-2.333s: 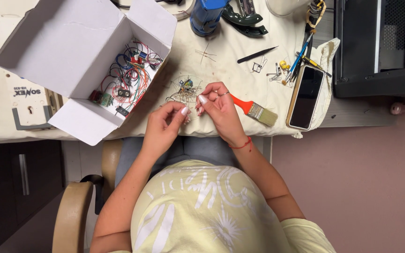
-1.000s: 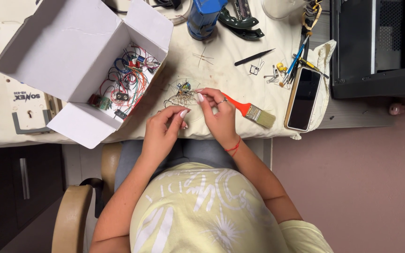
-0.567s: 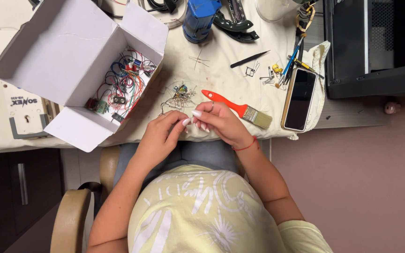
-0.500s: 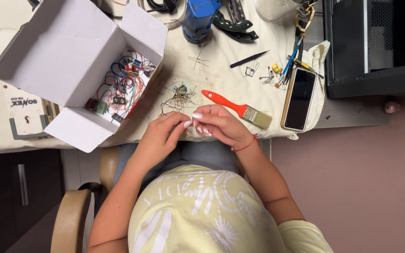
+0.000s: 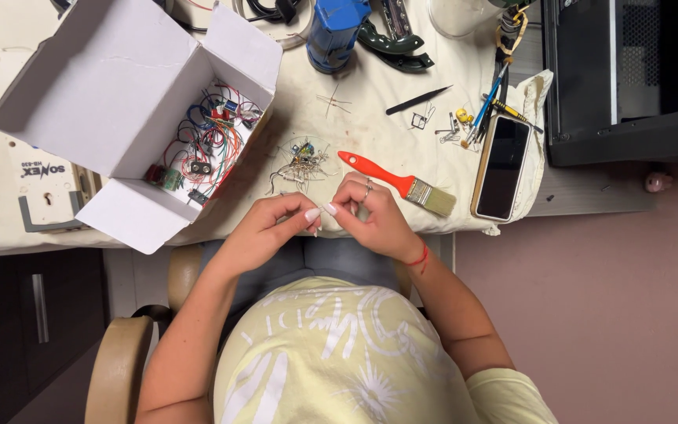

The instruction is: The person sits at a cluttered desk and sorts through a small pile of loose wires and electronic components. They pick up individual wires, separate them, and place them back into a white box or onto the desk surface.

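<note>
Both hands, left hand [image 5: 264,228] and right hand [image 5: 370,216], pinch together 1 tiny part, too small to identify, at the cloth-covered table's [image 5: 370,94] edge. Just beyond lie the small pile of wire-legged components [image 5: 298,163] and the orange-handled paintbrush [image 5: 398,182]; the open white cardboard box [image 5: 119,86] stands left.

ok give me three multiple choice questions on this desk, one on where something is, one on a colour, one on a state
1. Where does the paintbrush lie?
A. inside the box
B. between the hands and the phone
C. on the chair

2. What colour is the paintbrush handle?
A. orange-red
B. green
C. white

3. How is the white cardboard box?
A. taped shut
B. crushed flat
C. open, with wires inside

Answers:
1 B, it lies on the cloth just beyond the right hand, bristles toward the phone.
2 A, the handle is bright orange-red.
3 C, its flaps are spread and coloured wires show inside, up and to the side of the left hand.
</note>
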